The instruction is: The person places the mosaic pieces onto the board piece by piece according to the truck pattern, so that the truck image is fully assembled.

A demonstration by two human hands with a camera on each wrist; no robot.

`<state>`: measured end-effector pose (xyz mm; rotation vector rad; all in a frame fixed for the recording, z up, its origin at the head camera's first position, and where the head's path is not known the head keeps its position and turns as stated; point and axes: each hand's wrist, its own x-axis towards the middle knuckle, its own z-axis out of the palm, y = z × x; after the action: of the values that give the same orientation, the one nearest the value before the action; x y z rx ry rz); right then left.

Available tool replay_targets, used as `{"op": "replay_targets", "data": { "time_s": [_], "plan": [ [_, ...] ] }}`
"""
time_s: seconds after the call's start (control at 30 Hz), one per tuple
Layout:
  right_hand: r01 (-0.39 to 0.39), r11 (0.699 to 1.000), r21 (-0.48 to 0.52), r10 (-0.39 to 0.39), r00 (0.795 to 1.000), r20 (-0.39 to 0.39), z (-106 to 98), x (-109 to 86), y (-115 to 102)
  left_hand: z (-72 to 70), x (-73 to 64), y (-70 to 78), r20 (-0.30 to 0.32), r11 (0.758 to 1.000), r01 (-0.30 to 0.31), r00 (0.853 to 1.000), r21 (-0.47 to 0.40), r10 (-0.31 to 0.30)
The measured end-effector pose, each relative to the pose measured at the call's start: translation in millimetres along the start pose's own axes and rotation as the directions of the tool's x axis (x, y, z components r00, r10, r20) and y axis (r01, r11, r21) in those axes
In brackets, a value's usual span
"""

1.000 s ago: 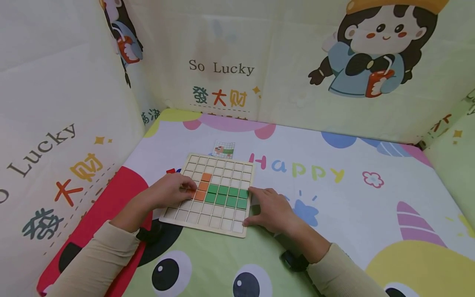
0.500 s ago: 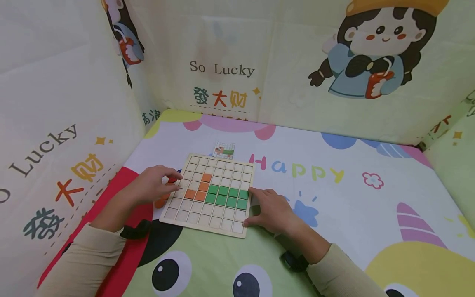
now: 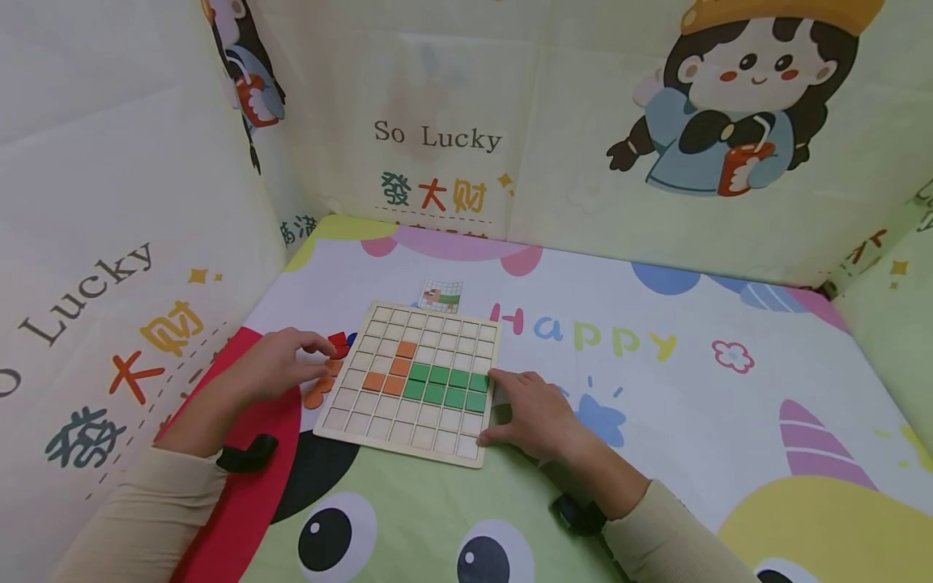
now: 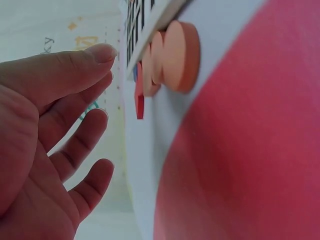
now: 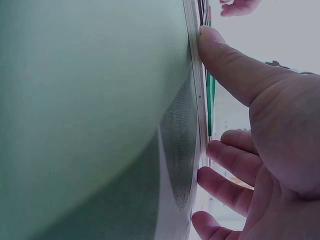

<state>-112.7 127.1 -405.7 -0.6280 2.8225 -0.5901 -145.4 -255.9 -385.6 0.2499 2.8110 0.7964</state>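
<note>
A wooden grid board (image 3: 397,431) lies on the table with several green tiles (image 3: 433,393) in two rows and several orange tiles (image 3: 400,367) beside them. My left hand (image 3: 273,368) hovers just off the board's left edge, thumb and fingers apart with nothing between them. Close to its fingertips are loose orange rounded pieces (image 4: 182,57), partly overlapped by the hand in the head view, and red pieces (image 3: 338,340). At the board's right edge, my right hand (image 3: 535,413) rests its thumb and fingertips against the rim, fingers spread.
Behind the board lies a small printed card (image 3: 440,296) showing a coloured grid pattern. A blue piece (image 3: 352,338) peeks out at the board's left edge. Patterned cloth walls (image 3: 568,219) enclose the table at the back and sides.
My left hand has drawn back leftward from the board toward the loose pieces, leaving an orange tile in the grid left of the orange column. My right hand has stayed at the rim.
</note>
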Motion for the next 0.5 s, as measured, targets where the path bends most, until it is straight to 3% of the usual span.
{"op": "replay_targets", "data": {
  "time_s": [0.5],
  "plan": [
    [-0.014,1.0,0.01,0.014,1.0,0.004,2,1.2,0,2.4,5.8,-14.6,0.012,0.999,0.032,0.999,0.0,-0.032]
  ]
}}
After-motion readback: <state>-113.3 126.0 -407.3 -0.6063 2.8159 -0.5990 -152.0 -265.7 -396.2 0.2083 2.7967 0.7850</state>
